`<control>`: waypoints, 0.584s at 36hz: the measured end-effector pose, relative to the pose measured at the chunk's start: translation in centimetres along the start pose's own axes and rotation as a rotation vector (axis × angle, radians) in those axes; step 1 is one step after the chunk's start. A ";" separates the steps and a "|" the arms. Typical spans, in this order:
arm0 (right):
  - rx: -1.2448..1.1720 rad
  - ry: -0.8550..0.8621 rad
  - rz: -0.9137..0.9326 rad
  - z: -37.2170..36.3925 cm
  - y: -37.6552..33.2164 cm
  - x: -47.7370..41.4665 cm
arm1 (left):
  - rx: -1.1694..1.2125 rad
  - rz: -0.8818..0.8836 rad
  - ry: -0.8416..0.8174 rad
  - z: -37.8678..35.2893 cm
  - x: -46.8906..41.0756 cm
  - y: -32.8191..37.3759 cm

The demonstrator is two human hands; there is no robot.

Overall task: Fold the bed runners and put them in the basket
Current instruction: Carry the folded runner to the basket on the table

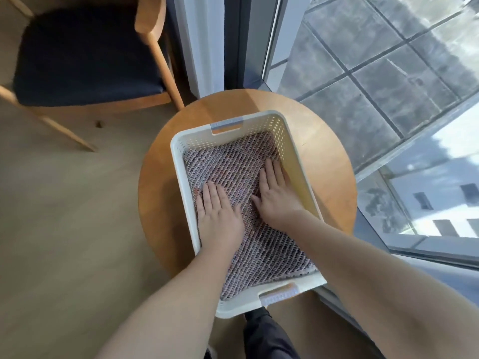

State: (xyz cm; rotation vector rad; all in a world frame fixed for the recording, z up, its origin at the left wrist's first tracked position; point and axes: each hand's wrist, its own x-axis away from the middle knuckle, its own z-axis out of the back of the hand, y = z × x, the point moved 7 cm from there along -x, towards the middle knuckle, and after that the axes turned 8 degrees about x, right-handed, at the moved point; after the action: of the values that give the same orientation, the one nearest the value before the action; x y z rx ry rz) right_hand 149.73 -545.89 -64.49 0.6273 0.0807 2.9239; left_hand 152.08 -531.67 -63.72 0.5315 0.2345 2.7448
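Note:
A white perforated plastic basket (181, 182) stands on a round wooden table. A folded woven bed runner (233, 161), grey-purple with a diagonal pattern, lies flat inside and fills its floor. My left hand (219, 216) presses flat on the runner near the basket's left wall, fingers straight. My right hand (277, 195) presses flat on the runner toward the right wall, fingers straight and together. Neither hand grips the cloth.
The round table (329, 161) is only a little wider than the basket. A wooden chair with a dark seat cushion (85, 60) stands at the far left. A floor-length window (375, 73) runs along the right side. My dark-trousered leg (264, 335) is below the basket.

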 end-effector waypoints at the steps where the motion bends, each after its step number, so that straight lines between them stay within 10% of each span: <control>1: 0.000 0.014 0.020 -0.2 -0.6 1.2 | -0.002 -0.003 0.008 0.0 0.6 0.4; 12: 0.086 -0.131 0.150 -3.5 -1.2 7.0 | 0.107 -0.014 -0.125 -2.9 5.9 0.5; 21: -0.173 0.145 0.150 10.0 -4.6 8.3 | 0.420 -0.065 -0.017 8.8 7.9 -0.8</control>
State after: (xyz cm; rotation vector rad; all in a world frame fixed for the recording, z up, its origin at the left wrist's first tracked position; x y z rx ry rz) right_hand 146.96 -539.84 -52.40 0.4110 -0.2097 3.0722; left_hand 148.86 -527.28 -53.22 0.6379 0.8188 2.6306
